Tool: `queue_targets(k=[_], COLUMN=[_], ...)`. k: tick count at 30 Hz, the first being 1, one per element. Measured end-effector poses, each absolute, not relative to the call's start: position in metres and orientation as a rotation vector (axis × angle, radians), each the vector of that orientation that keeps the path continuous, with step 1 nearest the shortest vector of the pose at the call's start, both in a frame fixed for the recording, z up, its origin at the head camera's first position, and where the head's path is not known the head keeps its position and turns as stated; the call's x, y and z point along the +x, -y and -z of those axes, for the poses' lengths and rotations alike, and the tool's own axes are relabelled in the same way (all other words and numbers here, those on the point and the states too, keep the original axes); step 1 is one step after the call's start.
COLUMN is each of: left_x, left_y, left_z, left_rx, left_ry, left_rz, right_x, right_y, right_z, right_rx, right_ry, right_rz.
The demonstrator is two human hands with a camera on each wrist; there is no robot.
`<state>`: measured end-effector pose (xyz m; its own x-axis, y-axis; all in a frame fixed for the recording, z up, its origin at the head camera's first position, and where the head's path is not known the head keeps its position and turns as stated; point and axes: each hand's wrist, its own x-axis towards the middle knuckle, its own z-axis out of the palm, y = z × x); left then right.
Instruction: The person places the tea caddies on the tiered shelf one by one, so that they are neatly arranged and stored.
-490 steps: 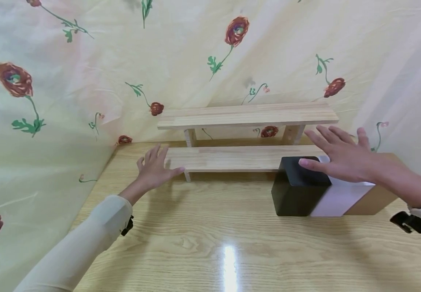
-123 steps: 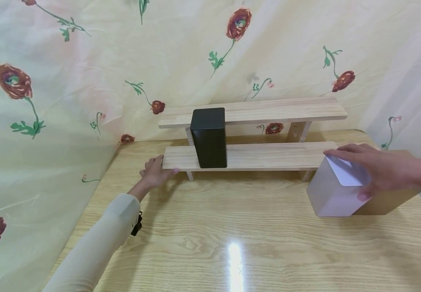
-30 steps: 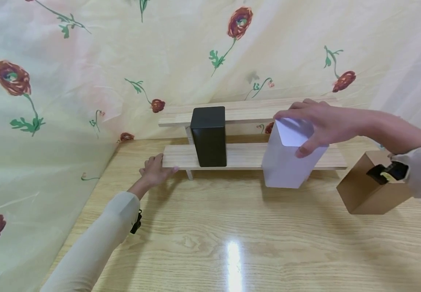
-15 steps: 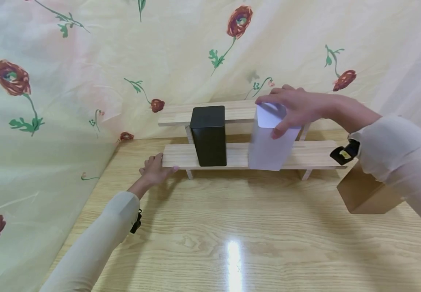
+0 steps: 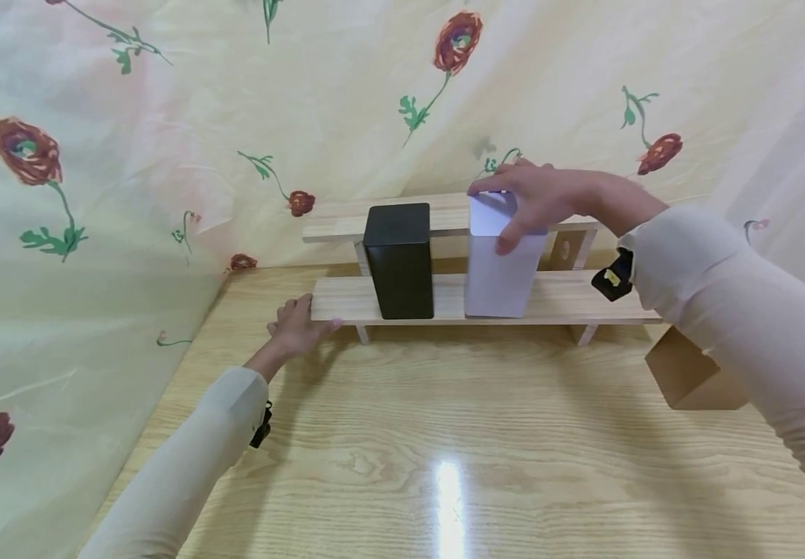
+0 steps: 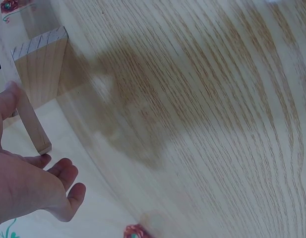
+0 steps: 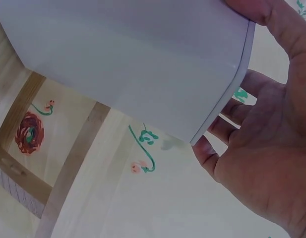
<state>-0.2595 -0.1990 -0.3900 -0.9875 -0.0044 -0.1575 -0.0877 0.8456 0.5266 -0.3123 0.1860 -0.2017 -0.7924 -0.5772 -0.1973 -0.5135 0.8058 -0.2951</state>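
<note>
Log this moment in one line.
right hand: grips white box; left hand: holds lower shelf, left end; black box: upright on lower shelf; brown box: on table

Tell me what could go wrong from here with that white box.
The white box has its base close to the front edge of the lower shelf, so it might tip forward if released there.
The right grip holds it only near the top, so its lower end could swing.
The black box stands close by; a sideways bump might shift it.
</note>
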Motion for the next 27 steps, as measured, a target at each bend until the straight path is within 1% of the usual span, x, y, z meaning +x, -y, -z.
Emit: queue_targets(k=[9,27], left_x=[-0.260,-0.262], left_y=[0.200,0.202], left_z=[0.391,0.393], left_rx=[-0.066,-0.050], left_ry=[-2.876,-2.865], left_rz=[-0.823,-0.848], right_x=[-0.318,-0.318], right_y=[-0.177,-0.172], right_z=[0.210,0.208], right_rx=[-0.784,-0.759], right_ry=[-2.692,-2.651], right_rz=[0.361,0.299])
